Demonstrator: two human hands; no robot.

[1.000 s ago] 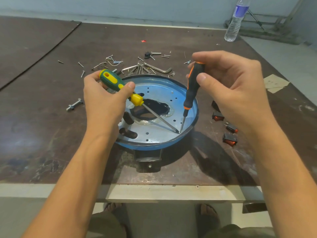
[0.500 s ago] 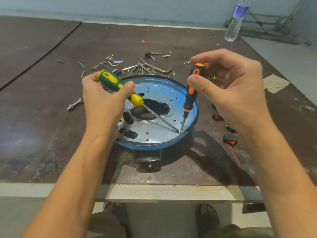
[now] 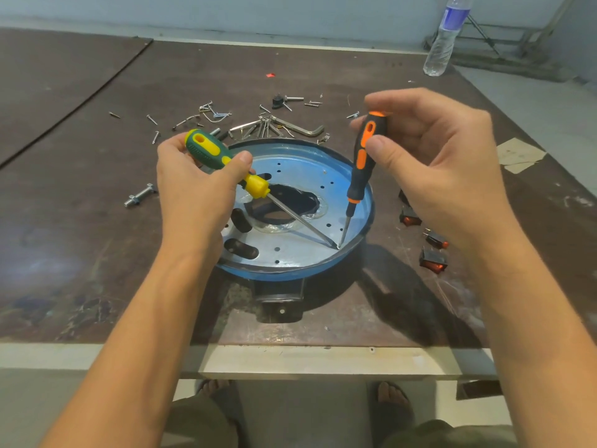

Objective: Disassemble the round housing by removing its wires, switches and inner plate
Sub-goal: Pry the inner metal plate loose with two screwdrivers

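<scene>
The round blue housing (image 3: 361,240) lies on the brown table with its silvery inner plate (image 3: 290,250) facing up, a dark opening at the plate's centre. My left hand (image 3: 193,192) grips a green and yellow screwdriver (image 3: 226,163), its shaft slanting down to the plate's near right edge. My right hand (image 3: 433,169) pinches a slim black and orange screwdriver (image 3: 361,156) held nearly upright. Both tips meet at the same spot by the rim. Three red rocker switches (image 3: 433,260) lie on the table right of the housing.
Loose screws, hex keys and small metal parts (image 3: 265,124) are scattered behind the housing. A bolt (image 3: 139,195) lies at the left. A plastic water bottle (image 3: 445,37) stands at the far right corner. A paper scrap (image 3: 517,155) lies at the right. The table's front edge is close below the housing.
My right hand's fingers have shifted on the orange screwdriver handle, as if twisting it. Both tips stay at the same spot on the plate. The left hand has barely moved.
</scene>
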